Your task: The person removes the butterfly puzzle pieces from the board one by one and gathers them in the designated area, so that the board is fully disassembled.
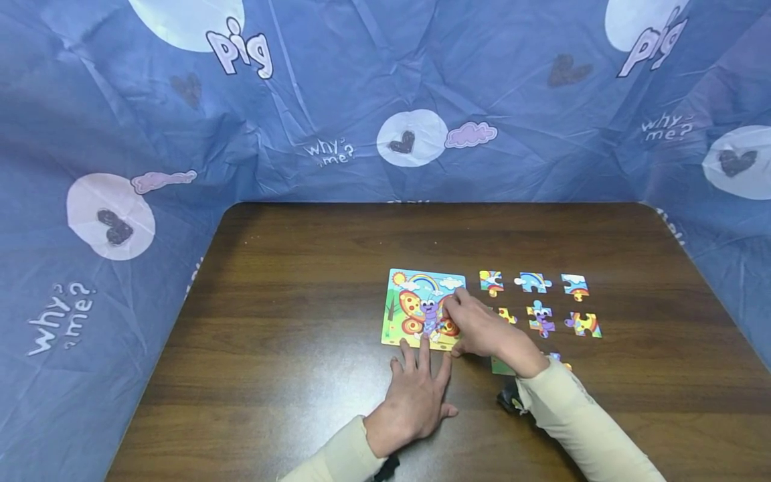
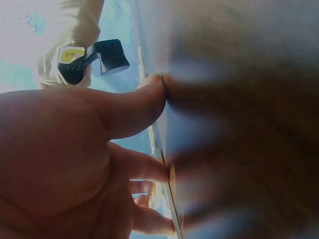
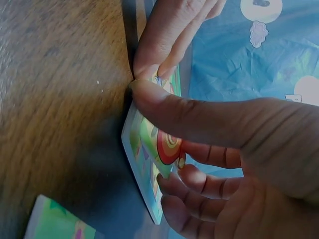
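Note:
A puzzle board (image 1: pixel 394 321) with a butterfly picture lies flat on the table. My left hand (image 1: pixel 415 395) spreads its fingers at the board's near edge; in the left wrist view its thumb (image 2: pixel 149 102) touches the tabletop. My right hand (image 1: pixel 478 328) reaches over the board's right side. Seen from the right wrist, its thumb (image 3: pixel 154 97) presses by the board's corner while curled fingers hold a tilted puzzle piece (image 3: pixel 169 147) with a red and yellow spiral, raised off the board. The right hand covers much of that piece in the head view.
Right of the board, loose jigsaw pieces lie in rows, among them a rainbow piece (image 1: pixel 533 282) and a yellow-and-red piece (image 1: pixel 585 325). The right forearm partly covers a green piece (image 1: pixel 501 367). A blue printed cloth (image 1: pixel 337 87) hangs behind the wooden table (image 1: pixel 271 288).

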Demonstrator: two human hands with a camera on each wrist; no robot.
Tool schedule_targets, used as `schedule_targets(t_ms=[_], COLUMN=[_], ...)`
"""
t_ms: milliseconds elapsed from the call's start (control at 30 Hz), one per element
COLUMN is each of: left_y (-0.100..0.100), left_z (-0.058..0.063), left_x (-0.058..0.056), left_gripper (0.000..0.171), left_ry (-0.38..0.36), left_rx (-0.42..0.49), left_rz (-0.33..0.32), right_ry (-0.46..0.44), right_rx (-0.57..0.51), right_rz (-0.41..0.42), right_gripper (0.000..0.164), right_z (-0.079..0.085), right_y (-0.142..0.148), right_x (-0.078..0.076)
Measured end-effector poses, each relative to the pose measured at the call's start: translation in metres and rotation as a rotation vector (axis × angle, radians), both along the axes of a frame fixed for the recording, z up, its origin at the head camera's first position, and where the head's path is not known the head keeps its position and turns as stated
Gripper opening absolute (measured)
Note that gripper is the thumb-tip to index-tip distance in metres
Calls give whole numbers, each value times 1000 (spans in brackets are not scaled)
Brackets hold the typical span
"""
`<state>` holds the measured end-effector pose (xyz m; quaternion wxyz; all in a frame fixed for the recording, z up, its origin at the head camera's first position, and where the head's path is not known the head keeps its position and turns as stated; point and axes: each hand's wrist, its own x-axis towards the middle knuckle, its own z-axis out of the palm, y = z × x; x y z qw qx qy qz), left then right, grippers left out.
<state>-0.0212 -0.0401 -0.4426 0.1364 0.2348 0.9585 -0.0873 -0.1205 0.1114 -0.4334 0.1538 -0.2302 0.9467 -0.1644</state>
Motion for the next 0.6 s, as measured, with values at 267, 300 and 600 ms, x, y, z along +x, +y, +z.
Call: schedule_targets(t_ms=[267,300,600], left_y=[0,1,2], left_z=[-1,-1,-2], left_x=[0,0,-1], left_gripper=[82,82,80], left_ry=[-1,-2,3], left_rx=[-11,-11,-29], left_rz=[-4,-3,-8], right_ry=[84,100,180], right_rx=[34,44,123], right_rz=[-10,-11,-43], right_gripper=[52,53,54], right_z=[-2,-2,-8], right_y=[0,-1,-3], right_x=[3,4,3])
